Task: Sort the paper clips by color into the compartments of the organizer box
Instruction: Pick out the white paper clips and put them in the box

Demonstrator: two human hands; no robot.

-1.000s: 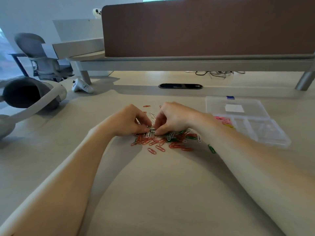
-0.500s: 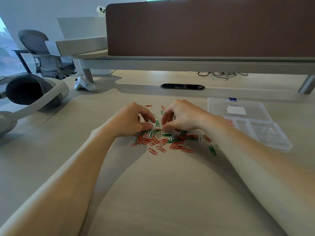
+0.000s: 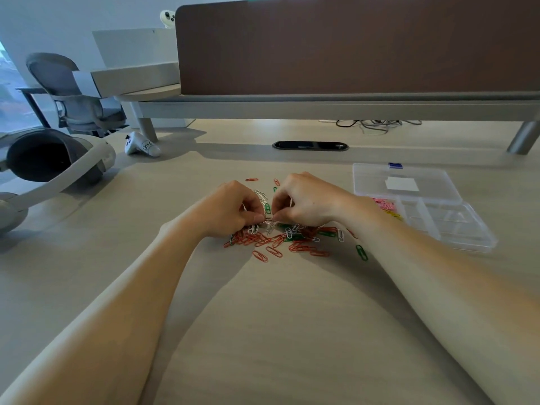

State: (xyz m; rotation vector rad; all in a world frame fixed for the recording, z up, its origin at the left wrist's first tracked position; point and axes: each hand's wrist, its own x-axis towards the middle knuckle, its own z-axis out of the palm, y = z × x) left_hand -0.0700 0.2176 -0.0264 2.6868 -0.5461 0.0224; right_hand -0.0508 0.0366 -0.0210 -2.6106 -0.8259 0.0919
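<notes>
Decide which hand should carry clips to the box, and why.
Probably the right hand: the box sits on its side of the clips; the left hand would have to cross over.

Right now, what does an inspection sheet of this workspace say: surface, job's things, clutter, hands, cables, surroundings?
Surface: pale wood desk.
Job's things: red, green and white clips heaped mid-desk; open clear box at right holds pink clips and yellow clips.
Clutter: headset and controller at left.
Hands: left hand and right hand each pinch clips at the heap.
Cables: tangle beyond the desk's far edge.
Surroundings: brown divider, grey chair.
</notes>
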